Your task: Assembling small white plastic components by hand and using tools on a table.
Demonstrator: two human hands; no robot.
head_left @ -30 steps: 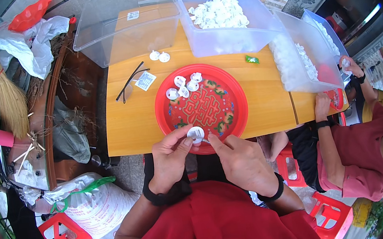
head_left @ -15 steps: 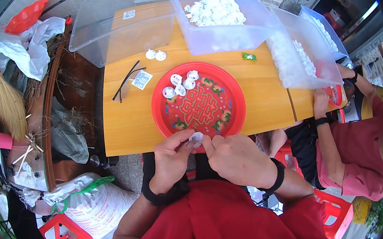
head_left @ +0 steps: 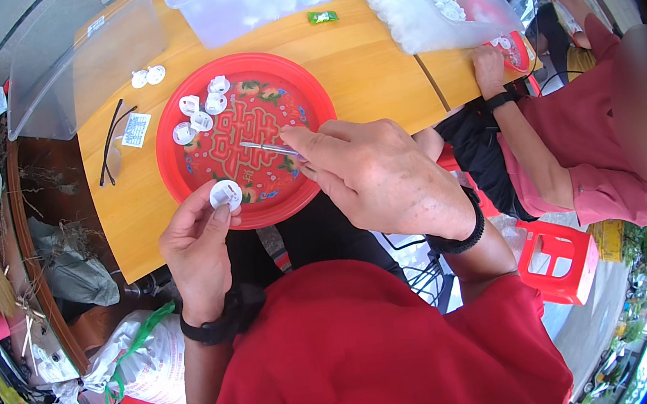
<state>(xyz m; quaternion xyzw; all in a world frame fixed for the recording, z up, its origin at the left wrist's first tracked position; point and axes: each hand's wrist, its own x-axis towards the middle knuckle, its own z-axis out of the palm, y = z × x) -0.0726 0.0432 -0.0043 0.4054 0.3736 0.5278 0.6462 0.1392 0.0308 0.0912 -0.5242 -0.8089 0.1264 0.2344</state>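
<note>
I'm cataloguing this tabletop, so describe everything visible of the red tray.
The red tray is round and plastic-looking, with a raised rim and a floor decorated with gold motifs and leafy sprigs. It lies flat on the wooden table, at the near edge. Five small white pieces rest toward its far left. The left hand and right hand overlap it in view; contact is unclear.

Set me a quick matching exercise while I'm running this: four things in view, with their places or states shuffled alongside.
Things:
1. Eyeglasses
2. Metal tool
3. Red tray
4. Green packet

Places or states:
A. On the table, beyond the tray
B. Holding five white pieces
C. On the table, left of the tray
D. In the right hand

Pairs: 1-C; 2-D; 3-B; 4-A
</note>
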